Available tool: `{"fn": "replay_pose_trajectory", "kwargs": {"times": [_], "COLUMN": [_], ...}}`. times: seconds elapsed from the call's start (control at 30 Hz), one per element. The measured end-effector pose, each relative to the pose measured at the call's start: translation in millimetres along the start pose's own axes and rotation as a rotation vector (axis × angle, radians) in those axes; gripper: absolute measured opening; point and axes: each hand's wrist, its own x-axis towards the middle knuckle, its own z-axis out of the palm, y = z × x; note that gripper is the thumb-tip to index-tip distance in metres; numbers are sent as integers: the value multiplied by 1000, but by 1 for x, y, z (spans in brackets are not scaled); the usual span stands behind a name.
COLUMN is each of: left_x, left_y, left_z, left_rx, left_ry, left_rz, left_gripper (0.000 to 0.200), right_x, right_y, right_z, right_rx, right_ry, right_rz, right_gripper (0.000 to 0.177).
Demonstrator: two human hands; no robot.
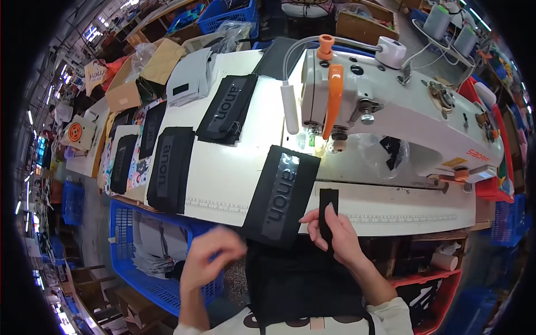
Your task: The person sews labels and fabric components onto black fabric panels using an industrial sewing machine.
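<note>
My right hand (338,231) grips a narrow black fabric strip (329,212) between thumb and fingers, holding it upright at the table's front edge. Just left of it lies a black fabric panel (282,195) with a shiny dark band lettered "anon."; its lower end reaches past the table edge. My left hand (212,254) is raised in front of the table, left of that panel. Motion blurs its loosely bent fingers, and I see nothing in them. The sewing machine (385,95) stands behind the panel, its needle area lit.
Lettered black panels (170,162) and a stack (228,109) lie leftward on the white table (223,192). Grey pieces (190,75) are behind. A blue basket (151,273) holds light grey pieces below left. Below right is a red bin (446,307). A ruler scale (402,219) runs along the front.
</note>
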Motion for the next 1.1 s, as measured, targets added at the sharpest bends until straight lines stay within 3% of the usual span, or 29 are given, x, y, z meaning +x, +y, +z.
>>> {"fn": "replay_pose_trajectory", "kwargs": {"times": [0.07,0.13,0.27,0.43,0.53,0.57,0.67,0.7,0.8,0.83,0.93,1.1], "left_x": [63,112,123,109,116,116,120,125,152,159,179,197], "left_y": [14,-13,-35,-22,-6,-5,-2,-3,-11,-14,-25,-40], "left_z": [28,54,90,86,66,67,76,73,58,57,59,68], "left_rx": [131,383,704,796,234,236,-410,-406,-294,-295,-175,207], "left_ry": [122,84,149,192,-12,-7,-76,-80,153,153,174,158], "left_rz": [75,302,334,258,190,188,-357,-359,-265,-269,-279,-117], "left_gripper": [20,29,36,32,22,22,14,14,14,14,14,14], "right_x": [3,2,-7,-1,12,14,19,14,-10,-13,-17,-12], "right_y": [-2,-7,-7,-2,-2,-1,1,1,-16,-13,-4,-3], "right_z": [6,5,-5,1,10,9,9,11,26,22,1,-6], "right_rx": [72,203,136,100,-30,-31,79,84,-104,-102,-594,-887], "right_ry": [-2,11,35,-16,-99,-105,-139,-138,142,142,-15,-74], "right_rz": [48,130,141,164,158,158,234,231,-79,-75,-322,-517], "right_gripper": [60,62,63,59,55,55,36,36,32,32,57,66]}}
